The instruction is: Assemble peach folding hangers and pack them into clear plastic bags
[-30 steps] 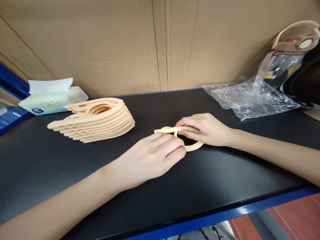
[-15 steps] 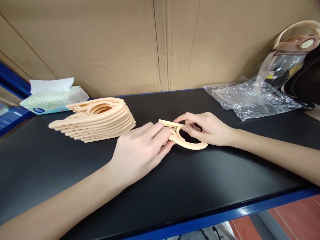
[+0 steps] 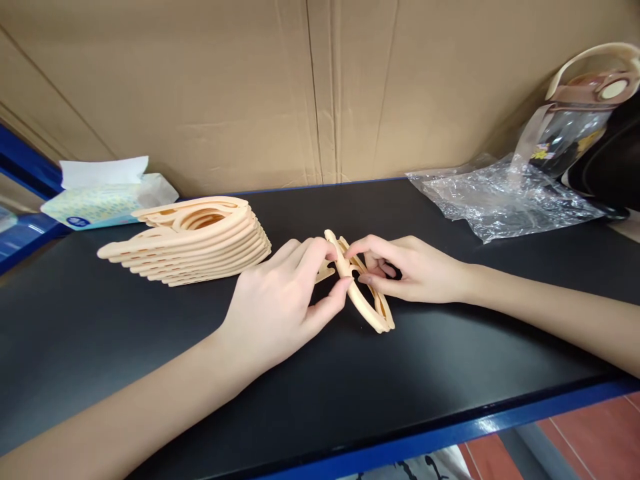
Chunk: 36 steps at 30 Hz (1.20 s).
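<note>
A cream-coloured folding clothes hanger [image 3: 366,305] is held between my two hands over the black tabletop, folded up with its two arms side by side. My left hand [image 3: 287,297] pinches it from the left, thumb and fingers on its near arm. From the other side, the fingertips of my right hand [image 3: 407,267] grip it near its middle. Part of the hanger is hidden behind my fingers. To the left of my left hand lies a neat stack of matching folded hangers [image 3: 200,243].
A tissue pack [image 3: 107,200] lies at the back left. Clear crumpled plastic wrap [image 3: 500,197] and a drinking bottle [image 3: 575,127] with a strap are at the back right. Cardboard [image 3: 225,93] stands behind the black table [image 3: 325,407], which has a blue front edge.
The hanger has been turned in my hands, from lying nearly flat to standing on edge, its curved end now closer to me. The stack has not moved.
</note>
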{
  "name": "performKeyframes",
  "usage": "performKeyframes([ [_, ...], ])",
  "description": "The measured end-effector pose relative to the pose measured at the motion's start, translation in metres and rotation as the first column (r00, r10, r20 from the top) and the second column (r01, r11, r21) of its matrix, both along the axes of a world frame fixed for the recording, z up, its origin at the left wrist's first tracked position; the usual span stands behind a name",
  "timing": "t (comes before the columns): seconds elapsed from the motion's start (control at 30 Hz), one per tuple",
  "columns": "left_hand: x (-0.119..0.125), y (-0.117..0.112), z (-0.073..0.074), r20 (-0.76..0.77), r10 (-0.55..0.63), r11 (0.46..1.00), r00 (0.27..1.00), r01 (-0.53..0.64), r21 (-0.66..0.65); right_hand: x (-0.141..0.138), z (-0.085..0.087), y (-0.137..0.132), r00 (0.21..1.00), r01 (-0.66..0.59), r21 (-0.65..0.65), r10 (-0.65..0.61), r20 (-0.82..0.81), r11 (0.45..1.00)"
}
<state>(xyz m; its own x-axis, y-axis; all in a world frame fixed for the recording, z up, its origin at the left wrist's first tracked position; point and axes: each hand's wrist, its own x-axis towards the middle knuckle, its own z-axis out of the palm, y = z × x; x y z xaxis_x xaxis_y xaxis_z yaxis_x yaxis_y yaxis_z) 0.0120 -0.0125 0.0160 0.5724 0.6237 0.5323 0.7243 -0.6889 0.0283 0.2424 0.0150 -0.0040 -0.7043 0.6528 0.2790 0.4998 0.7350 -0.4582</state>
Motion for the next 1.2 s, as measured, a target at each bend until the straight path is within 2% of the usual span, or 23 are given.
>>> performKeyframes([
  [0.13, 0.001, -0.0009, 0.0, 0.091, 0.017, 0.983, 0.996, 0.0, -0.186, -0.0003, 0.0018, -0.0019, 0.999, -0.028, -0.04, 0.029, 0.02, 0.999],
  [0.27, 0.001, 0.0004, 0.0, 0.092, 0.071, 0.945, 0.993, -0.038, -0.326, 0.0009, 0.0024, -0.0031, 0.997, -0.075, -0.032, 0.075, 0.01, 0.997],
  [0.47, 0.0019, 0.0039, -0.0003, 0.055, 0.148, 0.937, 0.987, -0.123, -0.328, -0.0013, 0.0018, -0.0058, 0.988, -0.123, 0.121, 0.109, 0.112, 0.985],
  [0.63, 0.0006, 0.0072, -0.0018, 0.014, 0.175, 0.916, 0.984, -0.158, -0.368, -0.0029, 0.0034, -0.0066, 0.986, -0.13, 0.139, 0.112, 0.126, 0.982],
  [0.73, -0.0001, 0.0071, -0.0025, -0.015, 0.19, 0.922, 0.982, -0.184, -0.34, -0.0033, 0.0042, -0.0063, 0.986, -0.118, 0.163, 0.096, 0.138, 0.98],
  [0.97, -0.0002, 0.005, -0.0036, -0.083, 0.169, 0.971, 0.982, -0.18, -0.155, -0.0044, 0.0036, -0.0062, 0.989, -0.112, 0.262, 0.081, 0.125, 0.959],
  [1.07, -0.0001, 0.0051, -0.0034, -0.093, 0.148, 0.984, 0.985, -0.155, -0.084, -0.0038, 0.0036, -0.006, 0.99, -0.118, 0.262, 0.093, 0.103, 0.958],
  [1.2, -0.0003, 0.0055, -0.0025, -0.125, 0.15, 0.986, 0.981, -0.158, -0.051, -0.0032, 0.004, -0.0062, 0.99, -0.127, 0.249, 0.106, 0.097, 0.96],
])
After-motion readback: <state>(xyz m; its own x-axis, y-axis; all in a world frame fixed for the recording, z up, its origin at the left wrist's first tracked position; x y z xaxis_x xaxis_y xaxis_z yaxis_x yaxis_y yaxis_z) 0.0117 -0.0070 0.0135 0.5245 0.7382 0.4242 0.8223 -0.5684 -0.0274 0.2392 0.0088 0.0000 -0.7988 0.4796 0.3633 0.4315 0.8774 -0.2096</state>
